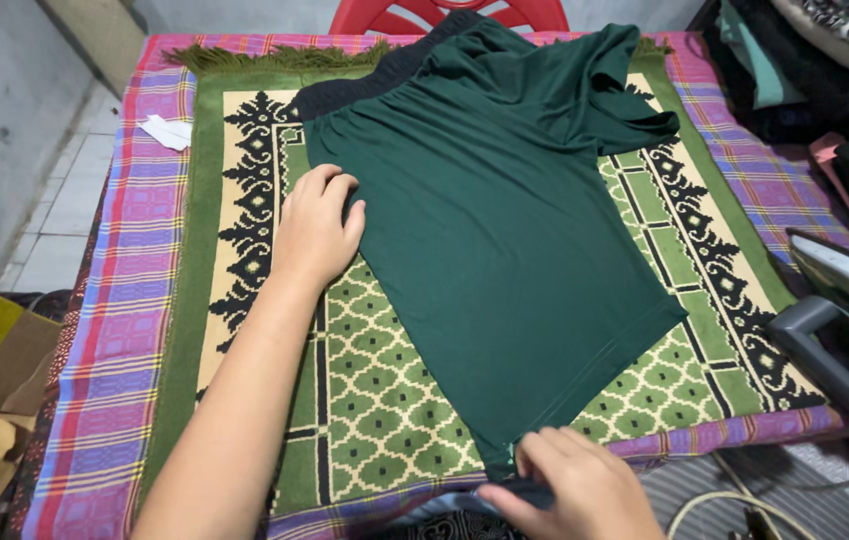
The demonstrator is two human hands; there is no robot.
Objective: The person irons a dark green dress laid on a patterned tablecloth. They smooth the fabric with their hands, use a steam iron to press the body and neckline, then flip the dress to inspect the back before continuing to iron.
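Fingers of left hand (317,228) flat on green shirt (505,220) side edge; right hand (573,487) pinches hem corner at rug (385,420) edge.

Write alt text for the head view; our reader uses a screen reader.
A dark green shirt lies on a green patterned mat; the left hand presses its edge, the right hand pinches its lower corner. An iron sits at right.

A plain dark green jersey shirt (505,230) is spread over a green and cream woven mat (375,400) patterned with black diamonds and borders. A purple, pink and yellow plaid cloth (135,300) is seen beneath, a red plastic chair (385,15) at twelve o'clock.
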